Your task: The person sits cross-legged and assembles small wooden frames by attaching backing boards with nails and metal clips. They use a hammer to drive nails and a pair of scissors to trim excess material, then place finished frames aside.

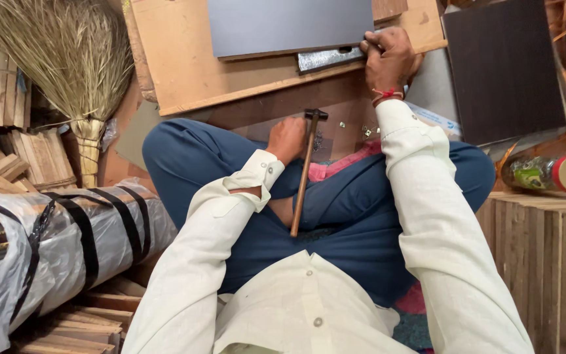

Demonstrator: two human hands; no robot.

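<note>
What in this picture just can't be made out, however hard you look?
- Head view: the left hand curls its fingers under, hiding whatever it picks at.
- The small metal bits on the floor are too small to identify.
- The right hand covers one end of the metal piece.
- The grey board is cut off by the top edge.

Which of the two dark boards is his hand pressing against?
The grey board lying on the plywood sheet. His right hand rests at its lower right corner; the darker brown board lies apart to the right, untouched.
</note>
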